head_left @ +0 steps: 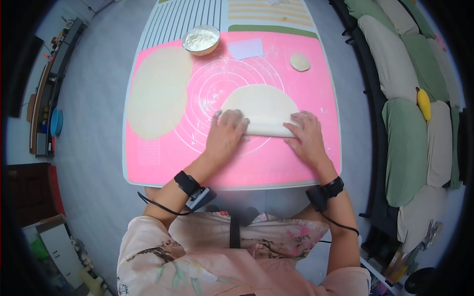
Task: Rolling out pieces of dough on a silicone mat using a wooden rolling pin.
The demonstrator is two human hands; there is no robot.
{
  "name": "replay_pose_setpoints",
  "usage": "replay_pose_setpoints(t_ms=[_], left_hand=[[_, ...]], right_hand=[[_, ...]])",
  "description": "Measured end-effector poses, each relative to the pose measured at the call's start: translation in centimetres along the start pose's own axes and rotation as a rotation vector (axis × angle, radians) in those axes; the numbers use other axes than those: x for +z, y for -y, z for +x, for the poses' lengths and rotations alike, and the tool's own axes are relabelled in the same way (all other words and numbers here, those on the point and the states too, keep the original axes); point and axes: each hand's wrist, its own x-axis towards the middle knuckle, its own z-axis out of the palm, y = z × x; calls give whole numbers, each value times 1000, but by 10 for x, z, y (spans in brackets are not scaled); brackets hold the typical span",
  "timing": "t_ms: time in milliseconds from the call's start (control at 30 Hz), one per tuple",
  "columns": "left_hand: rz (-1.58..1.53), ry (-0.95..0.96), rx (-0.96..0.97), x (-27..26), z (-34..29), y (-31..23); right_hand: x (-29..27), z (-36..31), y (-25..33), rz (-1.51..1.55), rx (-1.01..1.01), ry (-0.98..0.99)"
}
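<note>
A pale sheet of dough (261, 101) lies on the pink mat in front of me, its near edge turned up into a thick roll (269, 129). At the roll's left end my left hand (227, 129) curls its fingers over the dough. My right hand (306, 133) grips the right end, the thumb on the near side. Whether anything is inside the roll cannot be seen. Flour dusts the fingertips of both hands.
Another large, thin dough sheet (159, 93) covers the mat's left side. Along the far edge stand a glass bowl of flour (201, 40) and a whitish flat scraper (245, 49). A small dough round (299, 62) lies far right on the pink mat (232, 165). A sofa (410, 143) stands to the right.
</note>
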Motion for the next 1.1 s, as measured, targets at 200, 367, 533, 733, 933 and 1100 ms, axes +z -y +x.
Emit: replay_pose_setpoints(t_ms=[200, 367, 533, 733, 933, 1100], left_hand=[[-91, 105, 82, 33, -40, -53], [-210, 23, -21, 20, -10, -50], [-339, 139, -58, 15, -7, -61], [-204, 119, -77, 33, 9, -35], [-127, -15, 4, 33, 93, 20], [-283, 203, 62, 15, -17, -25]], right_hand=[[39, -44, 68, 59, -63, 58], [34, -13, 71, 54, 21, 21], [43, -14, 69, 170, 120, 33], [57, 8, 70, -1, 190, -34], [58, 92, 9, -117, 168, -102], [43, -11, 66, 7, 116, 111]])
